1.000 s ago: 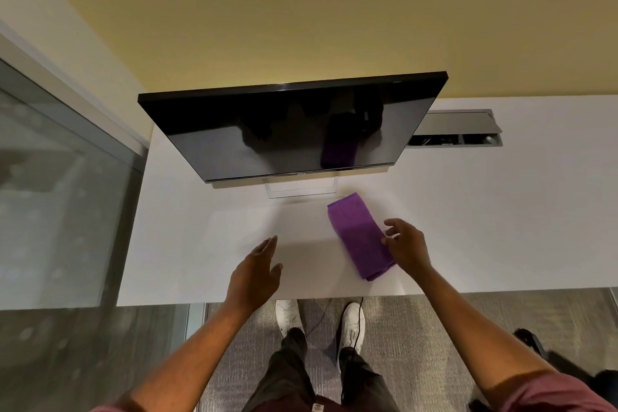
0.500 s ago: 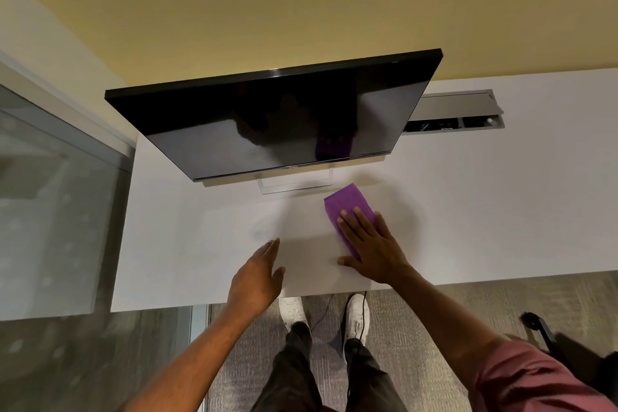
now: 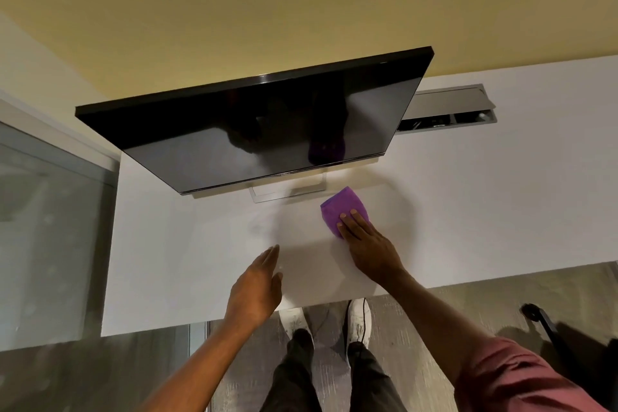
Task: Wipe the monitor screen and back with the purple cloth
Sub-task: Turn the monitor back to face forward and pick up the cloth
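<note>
A black monitor stands on a clear stand on the white desk, its dark screen tilted toward me. The purple cloth lies bunched on the desk just right of the stand's foot. My right hand rests on the cloth's near half, fingers pressed over it and gathering it. My left hand hovers open above the desk's front edge, fingers together and holding nothing. The monitor's back is hidden.
A grey cable box with its lid raised is set into the desk behind the monitor's right side. A glass partition borders the desk on the left. A dark chair base stands on the floor at right.
My right hand moved from the cloth's right edge onto its top, and the cloth has bunched shorter and slid toward the monitor. My left hand has barely shifted.
</note>
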The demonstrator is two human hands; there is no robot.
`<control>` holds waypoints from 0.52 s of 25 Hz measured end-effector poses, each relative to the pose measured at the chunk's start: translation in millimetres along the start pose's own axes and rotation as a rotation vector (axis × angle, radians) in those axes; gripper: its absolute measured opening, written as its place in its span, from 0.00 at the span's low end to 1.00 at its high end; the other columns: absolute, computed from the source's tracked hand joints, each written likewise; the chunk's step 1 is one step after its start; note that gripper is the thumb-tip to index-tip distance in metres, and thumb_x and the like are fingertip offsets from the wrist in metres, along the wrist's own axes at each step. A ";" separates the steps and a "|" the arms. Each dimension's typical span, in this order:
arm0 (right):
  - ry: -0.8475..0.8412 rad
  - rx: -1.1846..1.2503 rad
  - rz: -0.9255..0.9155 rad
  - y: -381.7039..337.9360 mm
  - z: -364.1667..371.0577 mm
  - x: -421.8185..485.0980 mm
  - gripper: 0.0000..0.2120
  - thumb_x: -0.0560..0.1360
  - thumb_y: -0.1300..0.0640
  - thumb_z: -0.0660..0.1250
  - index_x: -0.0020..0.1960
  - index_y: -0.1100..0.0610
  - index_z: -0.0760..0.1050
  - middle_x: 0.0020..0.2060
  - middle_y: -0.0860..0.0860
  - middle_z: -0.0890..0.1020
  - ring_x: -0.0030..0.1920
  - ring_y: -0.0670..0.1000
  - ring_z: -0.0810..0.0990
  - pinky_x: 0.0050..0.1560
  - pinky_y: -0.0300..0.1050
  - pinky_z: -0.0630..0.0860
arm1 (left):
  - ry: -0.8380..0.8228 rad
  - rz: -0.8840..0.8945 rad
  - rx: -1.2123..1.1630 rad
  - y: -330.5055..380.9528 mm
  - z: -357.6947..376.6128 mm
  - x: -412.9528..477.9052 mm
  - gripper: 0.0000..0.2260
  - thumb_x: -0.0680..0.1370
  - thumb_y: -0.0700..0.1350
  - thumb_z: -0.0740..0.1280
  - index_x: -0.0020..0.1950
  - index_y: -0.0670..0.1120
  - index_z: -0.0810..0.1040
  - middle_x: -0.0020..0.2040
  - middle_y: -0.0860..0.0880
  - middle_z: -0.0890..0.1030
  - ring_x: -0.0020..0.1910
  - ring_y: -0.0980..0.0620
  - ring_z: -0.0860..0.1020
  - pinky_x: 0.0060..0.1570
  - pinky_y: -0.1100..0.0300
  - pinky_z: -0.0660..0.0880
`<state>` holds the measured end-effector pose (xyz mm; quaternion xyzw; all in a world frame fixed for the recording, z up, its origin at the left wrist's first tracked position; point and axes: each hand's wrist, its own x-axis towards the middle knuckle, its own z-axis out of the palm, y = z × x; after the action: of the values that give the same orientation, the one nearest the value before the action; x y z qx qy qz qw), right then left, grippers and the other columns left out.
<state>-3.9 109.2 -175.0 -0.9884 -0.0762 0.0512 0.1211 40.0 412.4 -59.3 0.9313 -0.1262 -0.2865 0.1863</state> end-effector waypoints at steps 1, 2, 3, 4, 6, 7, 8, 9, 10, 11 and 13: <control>-0.017 -0.004 0.009 -1.3 -3.0 1.0 0.32 0.76 0.63 0.78 0.78 0.61 0.73 0.77 0.59 0.74 0.79 0.64 0.70 0.69 0.61 0.78 | 0.001 -0.004 0.006 1.4 -1.9 2.6 0.29 0.87 0.50 0.64 0.87 0.54 0.59 0.84 0.53 0.65 0.79 0.46 0.73 0.72 0.51 0.75; -0.023 -0.002 0.024 -1.8 -6.6 0.3 0.32 0.75 0.62 0.79 0.77 0.62 0.73 0.77 0.60 0.75 0.79 0.64 0.70 0.69 0.61 0.78 | 0.001 -0.003 0.005 3.5 -3.7 4.8 0.29 0.87 0.50 0.64 0.87 0.55 0.58 0.85 0.53 0.65 0.79 0.47 0.73 0.72 0.52 0.74; -0.015 0.003 0.052 -1.1 -11.5 -1.8 0.32 0.76 0.62 0.79 0.77 0.62 0.73 0.77 0.60 0.75 0.79 0.64 0.70 0.69 0.60 0.78 | -0.002 0.005 0.001 6.1 -5.6 7.4 0.29 0.87 0.51 0.64 0.87 0.55 0.58 0.85 0.54 0.64 0.79 0.48 0.73 0.73 0.53 0.74; 0.010 0.009 0.083 0.7 -16.1 -5.5 0.31 0.77 0.61 0.78 0.78 0.62 0.73 0.77 0.60 0.74 0.80 0.64 0.69 0.69 0.60 0.78 | -0.009 0.015 -0.003 9.8 -7.3 9.8 0.30 0.87 0.51 0.64 0.87 0.56 0.57 0.85 0.54 0.64 0.80 0.48 0.72 0.74 0.53 0.73; 0.095 0.019 0.147 7.1 -28.3 -14.9 0.28 0.78 0.61 0.75 0.77 0.62 0.74 0.77 0.60 0.74 0.80 0.63 0.68 0.70 0.61 0.78 | -0.032 0.056 0.011 18.0 -9.3 16.5 0.30 0.87 0.52 0.63 0.87 0.56 0.56 0.85 0.54 0.63 0.81 0.48 0.69 0.76 0.53 0.71; 0.136 0.022 0.179 12.4 -35.2 -21.4 0.27 0.79 0.62 0.74 0.77 0.62 0.74 0.78 0.60 0.74 0.80 0.63 0.68 0.70 0.61 0.79 | -0.045 0.084 0.026 23.6 -9.4 20.4 0.30 0.87 0.52 0.62 0.88 0.55 0.55 0.86 0.54 0.62 0.82 0.49 0.68 0.76 0.53 0.70; 0.171 0.021 0.215 20.6 -44.3 -29.6 0.27 0.79 0.63 0.74 0.77 0.62 0.74 0.78 0.60 0.74 0.80 0.63 0.68 0.70 0.61 0.79 | -0.057 0.117 0.042 32.5 -9.0 25.2 0.30 0.87 0.52 0.62 0.88 0.55 0.55 0.86 0.54 0.61 0.83 0.49 0.67 0.77 0.53 0.69; 0.196 0.020 0.250 30.2 -52.6 -37.7 0.28 0.78 0.64 0.75 0.77 0.62 0.74 0.78 0.60 0.74 0.80 0.64 0.69 0.69 0.61 0.79 | -0.066 0.144 0.055 42.4 -7.7 29.3 0.30 0.87 0.52 0.62 0.88 0.55 0.54 0.86 0.54 0.61 0.83 0.49 0.66 0.78 0.54 0.68; 0.214 0.022 0.288 41.5 -60.8 -45.6 0.28 0.78 0.64 0.75 0.77 0.62 0.74 0.78 0.60 0.74 0.80 0.64 0.69 0.68 0.61 0.80 | -0.074 0.165 0.067 53.6 -6.2 33.1 0.30 0.87 0.53 0.61 0.88 0.55 0.53 0.86 0.54 0.60 0.83 0.49 0.65 0.78 0.54 0.68; 0.225 0.027 0.329 54.1 -69.0 -53.3 0.28 0.78 0.63 0.74 0.77 0.61 0.74 0.78 0.59 0.74 0.80 0.63 0.69 0.66 0.61 0.81 | -0.079 0.180 0.073 66.1 -4.5 37.1 0.30 0.87 0.53 0.61 0.88 0.56 0.53 0.86 0.54 0.59 0.84 0.49 0.65 0.78 0.53 0.67; 0.237 0.030 0.407 83.5 -82.1 -68.2 0.28 0.80 0.62 0.72 0.78 0.60 0.73 0.78 0.58 0.73 0.80 0.62 0.69 0.63 0.61 0.83 | -0.081 0.201 0.078 91.8 1.1 46.7 0.31 0.87 0.54 0.61 0.88 0.56 0.53 0.86 0.55 0.60 0.84 0.49 0.65 0.78 0.53 0.67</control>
<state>-49.6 -1.0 -110.7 -0.9805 0.1403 -0.0405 0.1312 65.1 313.6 -44.3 0.9082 -0.2372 -0.2987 0.1724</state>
